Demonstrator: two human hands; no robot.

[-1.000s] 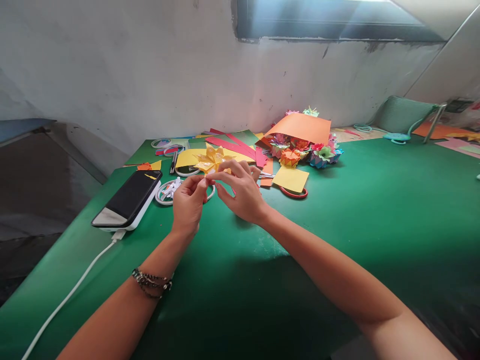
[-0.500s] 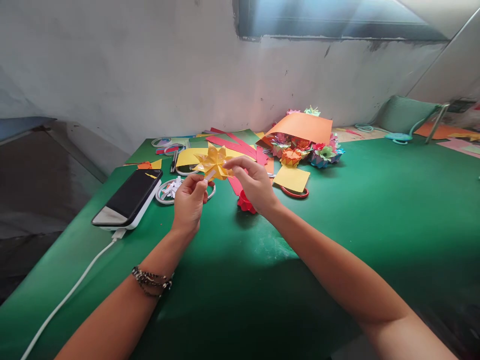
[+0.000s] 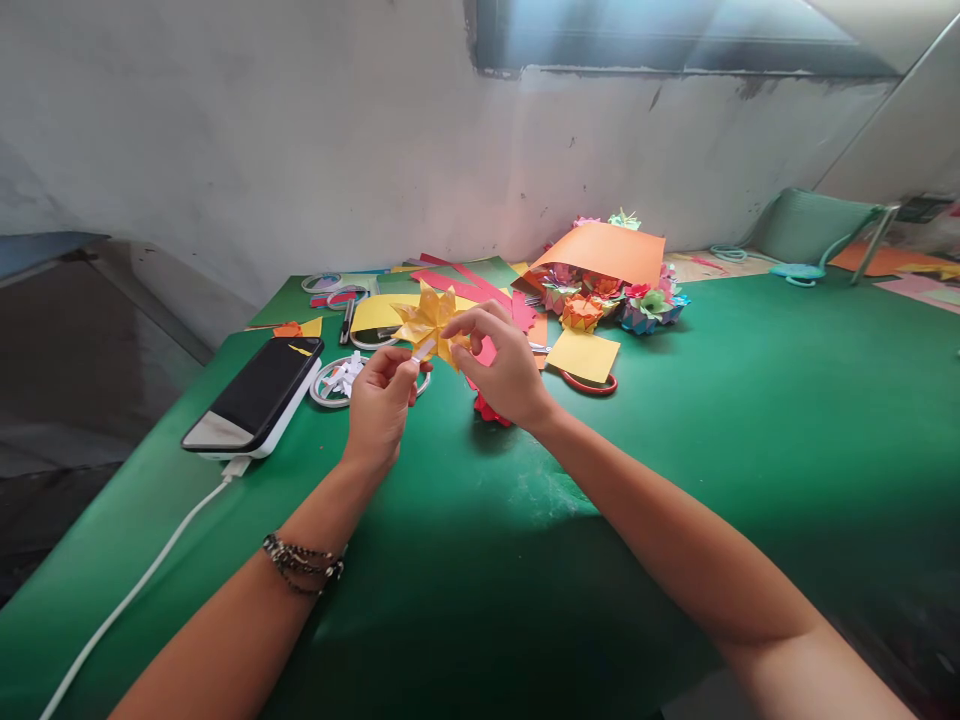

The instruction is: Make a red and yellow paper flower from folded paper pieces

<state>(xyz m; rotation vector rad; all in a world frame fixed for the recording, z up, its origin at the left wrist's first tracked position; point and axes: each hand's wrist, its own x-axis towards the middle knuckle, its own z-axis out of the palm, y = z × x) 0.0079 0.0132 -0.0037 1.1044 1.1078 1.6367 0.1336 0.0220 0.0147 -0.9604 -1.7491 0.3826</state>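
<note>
A yellow folded paper flower (image 3: 422, 320) is held up above the table between my two hands. My right hand (image 3: 504, 368) grips its right side, thumb and fingers pinched near the flower's middle. My left hand (image 3: 379, 402) is closed at the flower's lower left, with a small white strip (image 3: 424, 350) sticking out between thumb and finger. Whether the strip touches the petals is hard to make out. Under my right hand stands a red paper flower (image 3: 491, 409), partly hidden. Behind my left hand lies a white ring (image 3: 319, 398) with white paper scraps (image 3: 343, 376) inside it.
Left on the green table (image 3: 637, 600) lies a phone (image 3: 259, 395) on a white block with a cable (image 3: 142, 590). Colourful paper flowers (image 3: 651, 308) cluster at the back beside orange paper (image 3: 604, 252). A yellow square (image 3: 585, 356) covers part of some red-handled scissors (image 3: 592, 387).
My right hand has shifted slightly left and down on the yellow flower, which has turned a little. My left hand has barely moved.
</note>
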